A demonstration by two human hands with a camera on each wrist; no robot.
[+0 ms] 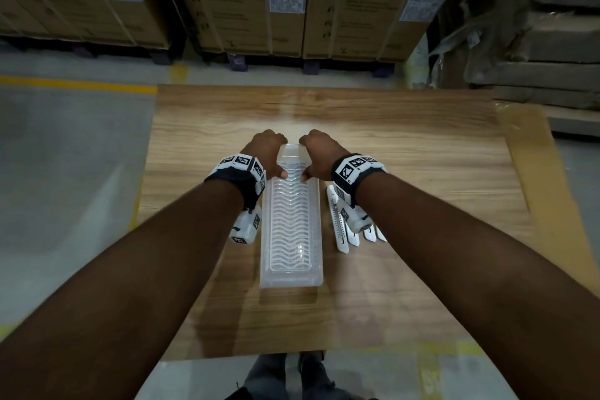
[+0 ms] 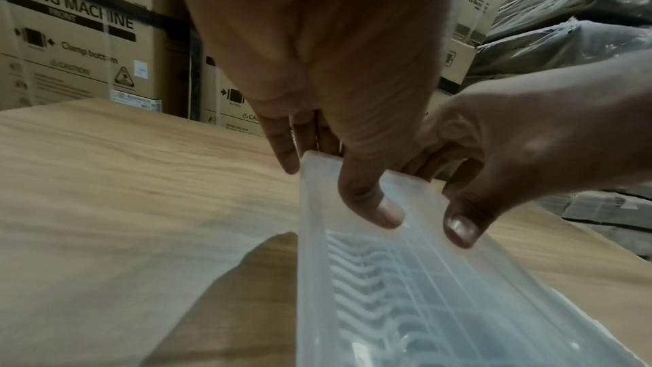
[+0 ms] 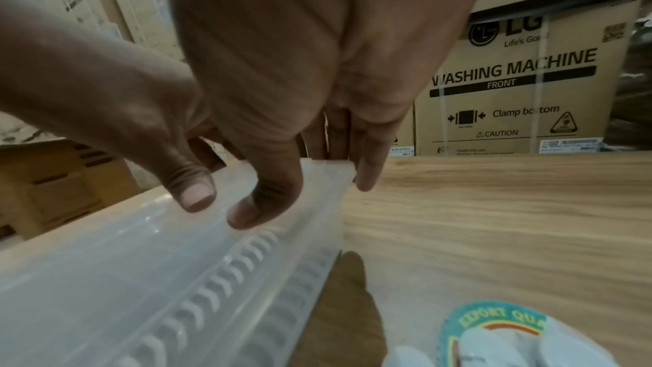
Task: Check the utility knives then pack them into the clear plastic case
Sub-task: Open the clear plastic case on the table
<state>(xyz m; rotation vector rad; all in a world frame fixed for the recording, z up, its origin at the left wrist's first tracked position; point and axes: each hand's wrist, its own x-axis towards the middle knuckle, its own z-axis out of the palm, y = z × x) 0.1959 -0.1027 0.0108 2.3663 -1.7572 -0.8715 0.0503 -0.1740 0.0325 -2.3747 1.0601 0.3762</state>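
A long clear plastic case (image 1: 291, 230) with a wavy ribbed lid lies lengthwise on the wooden table (image 1: 422, 153). Both hands grip its far end. My left hand (image 1: 268, 153) has its thumb (image 2: 374, 205) on top and its fingers down over the far edge of the clear plastic case (image 2: 405, 275). My right hand (image 1: 319, 153) mirrors it, thumb (image 3: 261, 205) on the case (image 3: 141, 275) and fingers behind. Several white utility knives (image 1: 344, 224) lie side by side right of the case, partly under my right wrist; one knife end (image 3: 494, 345) bears a round label.
Large cardboard washing-machine boxes (image 1: 253, 0) stand on pallets beyond the table's far edge. Wrapped flat stacks (image 1: 552, 52) sit at the right. A brown cardboard sheet (image 1: 532, 153) juts from under the table's right side. Grey floor with a yellow line (image 1: 78, 84) lies left.
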